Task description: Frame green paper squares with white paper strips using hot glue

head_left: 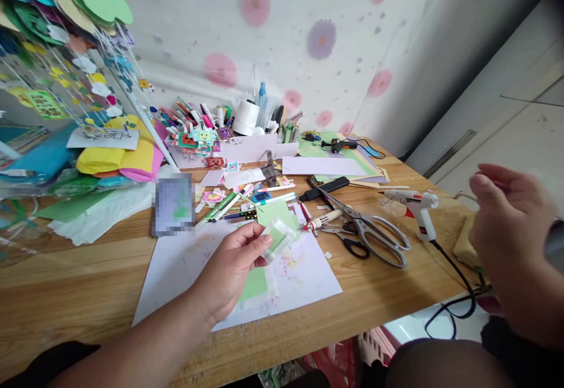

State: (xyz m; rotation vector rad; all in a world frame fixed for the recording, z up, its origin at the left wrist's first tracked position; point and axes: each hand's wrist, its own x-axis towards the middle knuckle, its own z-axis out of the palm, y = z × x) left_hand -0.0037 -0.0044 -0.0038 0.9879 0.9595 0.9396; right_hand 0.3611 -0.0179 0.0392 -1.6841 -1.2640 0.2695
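My left hand [231, 270] is raised over a white sheet of paper [304, 276] on the wooden table [88, 282]. Its fingers pinch a small clear plastic piece [278, 236] with green paper showing through it. A light green paper piece [254, 285] lies under that hand on the white sheet. My right hand [513, 235] hovers at the right, past the table edge, fingers loosely curled; I see nothing in it. It is nearest to the white glue gun [418, 205], which stands on the table with its black cord [458, 282] running off the edge.
Large grey scissors [374, 229] and small black-handled scissors [348, 241] lie right of the sheet. Markers and pens [238, 200] are scattered behind it. A white box of craft supplies [247, 144] stands at the back. Coloured paper stacks [114, 159] fill the left.
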